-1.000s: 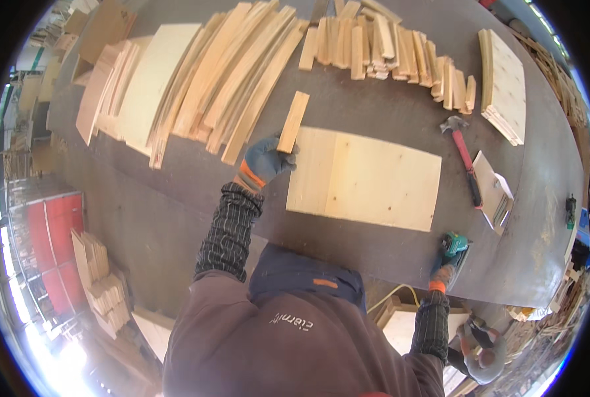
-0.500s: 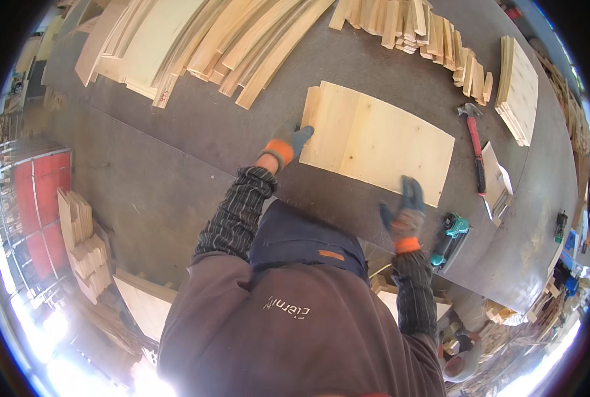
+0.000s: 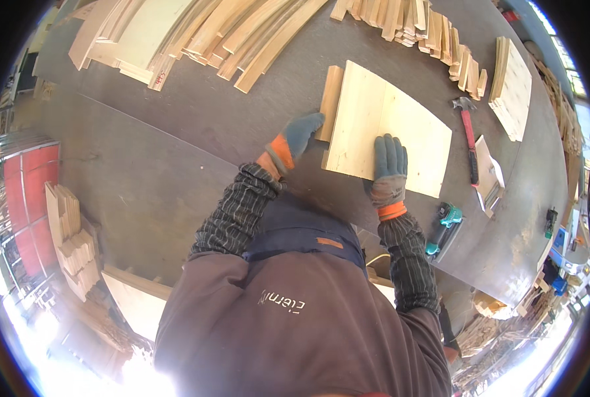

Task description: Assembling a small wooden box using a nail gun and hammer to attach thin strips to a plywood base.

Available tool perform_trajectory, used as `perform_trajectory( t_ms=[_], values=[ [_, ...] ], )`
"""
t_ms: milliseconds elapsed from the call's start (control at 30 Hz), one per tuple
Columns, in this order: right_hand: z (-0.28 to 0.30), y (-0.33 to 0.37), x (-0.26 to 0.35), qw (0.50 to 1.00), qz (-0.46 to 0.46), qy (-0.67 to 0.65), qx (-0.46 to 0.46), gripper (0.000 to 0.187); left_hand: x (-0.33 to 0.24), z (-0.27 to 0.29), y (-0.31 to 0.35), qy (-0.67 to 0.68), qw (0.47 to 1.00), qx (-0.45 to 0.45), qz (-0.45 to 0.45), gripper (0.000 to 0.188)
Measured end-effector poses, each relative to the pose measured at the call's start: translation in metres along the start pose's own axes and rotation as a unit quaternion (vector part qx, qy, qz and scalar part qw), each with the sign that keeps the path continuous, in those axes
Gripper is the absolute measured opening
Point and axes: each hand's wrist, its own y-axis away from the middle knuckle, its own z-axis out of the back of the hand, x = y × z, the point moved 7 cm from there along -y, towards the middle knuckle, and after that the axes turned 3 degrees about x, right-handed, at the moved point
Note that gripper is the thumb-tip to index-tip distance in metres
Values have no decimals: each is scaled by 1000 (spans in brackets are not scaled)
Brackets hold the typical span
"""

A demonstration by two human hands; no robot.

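A pale, flat wooden panel [image 3: 417, 132] lies at an angle on the dark worktop in front of me. Against its left edge is a narrow wooden strip [image 3: 331, 99], set slightly off from it. My left hand [image 3: 298, 137], in a grey and orange work glove, is closed at the lower end of this strip; some fingers are hidden. My right hand [image 3: 390, 169], gloved alike, rests flat on the panel near its close edge, fingers straight and side by side. Its thumb is mostly hidden.
Right of the panel lie a red-handled claw hammer [image 3: 468, 135], a small board [image 3: 488, 175] and a teal power tool [image 3: 444, 228]. Stacked panels [image 3: 512, 92] stand at far right. Long strips [image 3: 268, 49] and short wood pieces [image 3: 434, 33] line the far side of the worktop [image 3: 169, 178].
The panel has turned, its left end swinging away from me and apart from the strip. My right hand has come down onto the panel, and my left hand has moved slightly farther away.
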Motion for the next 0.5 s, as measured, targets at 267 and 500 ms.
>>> perform_trajectory(
  t_ms=[267,500],
  values=[
    [36,3,7,997,27,-42,-56,79,-26,-61,49,-17,998,43,-33,65],
    [36,5,8,997,29,-53,-44,82,-14,-54,47,-72,996,49,-14,74]
  ],
)
